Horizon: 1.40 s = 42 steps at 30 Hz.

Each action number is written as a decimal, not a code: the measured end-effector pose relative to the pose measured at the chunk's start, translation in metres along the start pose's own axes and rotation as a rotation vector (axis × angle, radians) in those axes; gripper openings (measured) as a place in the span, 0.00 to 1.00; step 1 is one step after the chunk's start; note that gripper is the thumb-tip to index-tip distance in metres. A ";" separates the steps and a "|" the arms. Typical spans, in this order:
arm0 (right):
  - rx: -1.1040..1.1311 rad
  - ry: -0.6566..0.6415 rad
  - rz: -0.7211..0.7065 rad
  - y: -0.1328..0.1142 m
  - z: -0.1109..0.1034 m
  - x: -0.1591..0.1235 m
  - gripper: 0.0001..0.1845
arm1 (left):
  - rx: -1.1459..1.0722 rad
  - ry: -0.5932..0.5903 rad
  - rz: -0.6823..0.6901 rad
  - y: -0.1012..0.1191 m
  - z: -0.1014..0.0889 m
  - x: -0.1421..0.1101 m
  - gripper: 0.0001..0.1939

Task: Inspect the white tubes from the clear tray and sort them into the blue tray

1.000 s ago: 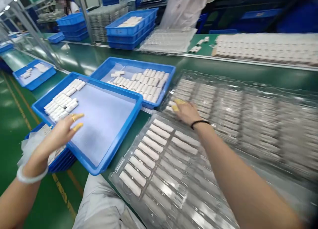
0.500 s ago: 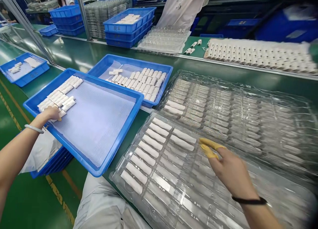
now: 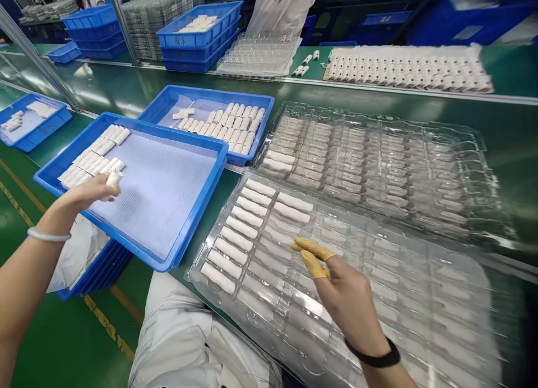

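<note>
Well, on the left, the left hand (image 3: 86,193) pinches one white oblong piece (image 3: 113,179) between thumb and fingers, just above a blue tray (image 3: 168,131). Rows of white pieces (image 3: 90,159) remain along that tray's left side, and the rest of its mesh liner (image 3: 163,203) lies bare. To the right, a clear blister tray (image 3: 399,298) holds one full column of pieces and a short second one; its remaining cavities are empty. Over those, the right hand (image 3: 348,301), with yellow finger cots (image 3: 313,259) on two fingers, hangs partly open, holding nothing.
</note>
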State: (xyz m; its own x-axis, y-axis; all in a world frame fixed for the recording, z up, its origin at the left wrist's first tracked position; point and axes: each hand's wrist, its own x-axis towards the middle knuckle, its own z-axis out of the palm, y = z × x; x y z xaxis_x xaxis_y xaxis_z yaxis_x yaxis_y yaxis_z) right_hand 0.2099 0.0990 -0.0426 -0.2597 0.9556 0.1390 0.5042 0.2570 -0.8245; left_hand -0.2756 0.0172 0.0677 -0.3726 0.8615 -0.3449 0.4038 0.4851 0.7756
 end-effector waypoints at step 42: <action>0.247 0.120 -0.265 -0.091 0.056 -0.060 0.19 | -0.285 0.009 0.583 0.036 0.232 -0.113 0.16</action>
State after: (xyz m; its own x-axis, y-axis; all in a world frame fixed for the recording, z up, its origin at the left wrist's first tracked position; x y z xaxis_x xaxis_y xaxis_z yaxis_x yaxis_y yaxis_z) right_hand 0.1336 0.0098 -0.0065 -0.2489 0.8744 0.4164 0.2150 0.4691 -0.8566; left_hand -0.0247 -0.0282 0.0117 -0.1668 0.9696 0.1791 0.3051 -0.1220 0.9445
